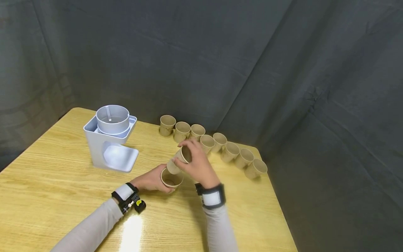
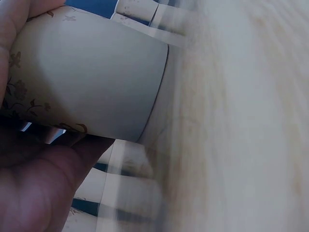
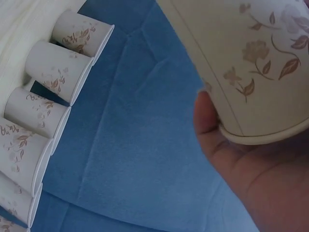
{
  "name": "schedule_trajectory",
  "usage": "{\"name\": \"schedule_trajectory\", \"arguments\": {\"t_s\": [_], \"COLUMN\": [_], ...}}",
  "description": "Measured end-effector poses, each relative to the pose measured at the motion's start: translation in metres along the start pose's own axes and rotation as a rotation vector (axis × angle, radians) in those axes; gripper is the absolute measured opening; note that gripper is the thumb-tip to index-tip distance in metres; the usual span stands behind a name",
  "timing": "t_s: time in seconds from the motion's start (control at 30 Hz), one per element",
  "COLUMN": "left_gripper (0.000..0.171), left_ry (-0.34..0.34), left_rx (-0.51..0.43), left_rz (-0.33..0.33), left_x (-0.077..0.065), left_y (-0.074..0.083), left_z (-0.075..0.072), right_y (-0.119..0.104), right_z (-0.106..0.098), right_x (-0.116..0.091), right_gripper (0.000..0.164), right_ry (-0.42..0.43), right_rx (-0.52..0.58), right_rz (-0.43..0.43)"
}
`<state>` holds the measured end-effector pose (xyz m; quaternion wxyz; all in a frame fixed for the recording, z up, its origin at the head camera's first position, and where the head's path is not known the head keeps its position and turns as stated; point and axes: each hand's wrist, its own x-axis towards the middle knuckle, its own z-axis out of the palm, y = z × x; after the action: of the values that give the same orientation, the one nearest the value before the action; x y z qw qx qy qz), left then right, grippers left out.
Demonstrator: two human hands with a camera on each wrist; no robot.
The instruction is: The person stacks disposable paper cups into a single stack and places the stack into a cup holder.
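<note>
Beige floral-printed paper cup [image 3: 251, 63], tilted

Head camera looks forward and down across the wooden table [image 1: 56, 182]. Each wrist camera sits very close to its held paper cup (filling the frame). All views share the cup row [image 1: 214, 143].

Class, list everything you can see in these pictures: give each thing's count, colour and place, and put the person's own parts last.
Row of cups: eight, tan, upright along the table's back edge.
Tilted cup: one, tan with flower print, in the right hand.
Upright cup: one, tan, on the table in the left hand.
Dispenser: one, pale grey, back left.
Table: one, light wood.
Curtain: dark grey, behind.
Left hand: grips the upright cup.
Right hand: holds the tilted cup.
</note>
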<state>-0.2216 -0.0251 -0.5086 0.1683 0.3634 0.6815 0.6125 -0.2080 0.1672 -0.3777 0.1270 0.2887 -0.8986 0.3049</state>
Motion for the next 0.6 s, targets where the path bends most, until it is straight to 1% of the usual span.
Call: {"name": "schedule_trajectory", "arguments": {"t_s": [0.1, 0.2, 0.43, 0.6], "left_gripper": [0.061, 0.061, 0.059, 0.060], "left_ry": [0.000, 0.004, 0.004, -0.012], "left_rx": [0.007, 0.008, -0.015, -0.024], "left_rz": [0.007, 0.006, -0.030, -0.028], "left_x": [0.000, -0.001, -0.002, -0.001], "left_y": [0.001, 0.001, 0.003, 0.001], "left_z": [0.000, 0.001, 0.000, 0.001], "right_y": [-0.002, -0.004, -0.007, -0.009], "right_z": [0.002, 0.004, 0.007, 0.012], "right_x": [-0.001, -0.001, -0.002, -0.003], "right_gripper": [0.044, 0.044, 0.043, 0.044], "right_ry": [-0.041, -0.064, -0.104, -0.153], "right_rx": [-0.009, -0.027, -0.042, -0.071], "right_rz": [0.017, 0.026, 0.040, 0.038]}}
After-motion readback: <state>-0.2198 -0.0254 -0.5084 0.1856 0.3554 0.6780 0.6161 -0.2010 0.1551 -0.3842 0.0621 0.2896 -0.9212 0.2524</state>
